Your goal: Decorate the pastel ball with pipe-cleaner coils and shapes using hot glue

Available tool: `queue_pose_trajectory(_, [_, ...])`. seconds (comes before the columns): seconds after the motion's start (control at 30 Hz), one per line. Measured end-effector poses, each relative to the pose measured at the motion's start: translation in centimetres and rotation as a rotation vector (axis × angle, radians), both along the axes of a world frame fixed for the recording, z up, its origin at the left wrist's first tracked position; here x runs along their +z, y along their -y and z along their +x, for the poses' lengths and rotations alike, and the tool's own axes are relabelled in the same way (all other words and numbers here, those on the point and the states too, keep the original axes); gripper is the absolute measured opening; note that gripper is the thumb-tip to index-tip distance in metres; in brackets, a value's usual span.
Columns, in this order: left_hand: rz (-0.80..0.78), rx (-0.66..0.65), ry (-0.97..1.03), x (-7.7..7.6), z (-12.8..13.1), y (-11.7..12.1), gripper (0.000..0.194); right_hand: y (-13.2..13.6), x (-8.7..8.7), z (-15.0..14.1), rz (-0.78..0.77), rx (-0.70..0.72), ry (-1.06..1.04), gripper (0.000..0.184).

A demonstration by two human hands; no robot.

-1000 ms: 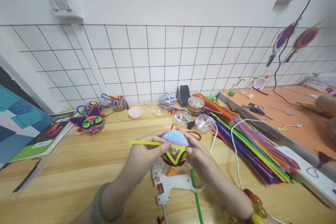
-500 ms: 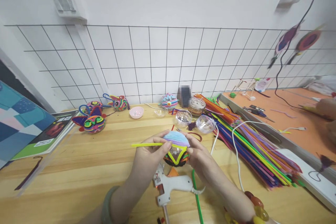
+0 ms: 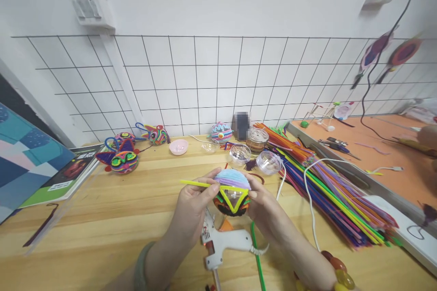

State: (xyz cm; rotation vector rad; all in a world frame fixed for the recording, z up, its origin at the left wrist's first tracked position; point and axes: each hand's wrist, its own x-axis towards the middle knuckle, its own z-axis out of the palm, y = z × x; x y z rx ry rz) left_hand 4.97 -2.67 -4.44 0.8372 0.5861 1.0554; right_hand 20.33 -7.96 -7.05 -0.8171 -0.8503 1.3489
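Note:
Between my two hands is a round craft ball point(image 3: 232, 180), wrapped in pale blue and lilac pipe cleaner on top and darker colours below. A clear patch shows in its front, edged by a yellow V. My left hand point(image 3: 198, 198) grips the ball's left side, its thumb pressing a yellow pipe cleaner point(image 3: 195, 183) across the front; the loose end sticks out leftward. My right hand point(image 3: 262, 200) holds the right side, thumb near the yellow strip's corner. Below the ball lies a white glue gun point(image 3: 225, 242) on the wooden table point(image 3: 153, 218).
A bundle of coloured pipe cleaners point(image 3: 334, 195) lies to the right, beside a white power strip point(image 3: 406, 227). Clear plastic dishes point(image 3: 269, 162), a pink bowl point(image 3: 179, 147) and finished animal balls point(image 3: 123, 162) stand further back. A green pipe cleaner point(image 3: 258, 254) lies near the glue gun.
The ball and both hands have shifted very slightly with the whole view. The yellow pipe cleaner's free end now tilts a little more upward at the left. Both hands keep their hold.

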Motion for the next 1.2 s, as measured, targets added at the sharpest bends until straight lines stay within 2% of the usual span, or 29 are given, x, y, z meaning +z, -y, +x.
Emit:
queue_pose_trajectory(0.4, [0.000, -0.007, 0.006, -0.07, 0.00, -0.27, 0.013, 0.16, 0.23, -0.33, 0.033, -0.009, -0.004, 0.045])
queue_pose_trajectory(0.63, [-0.032, -0.014, 0.038, -0.30, 0.05, -0.45, 0.014, 0.07, -0.05, -0.47, 0.027, -0.064, 0.029, 0.044])
queue_pose_trajectory(1.2, [-0.065, -0.035, 0.111, -0.51, 0.15, -0.66, 0.014, 0.45, 0.46, -0.39, 0.015, 0.005, -0.023, 0.039])
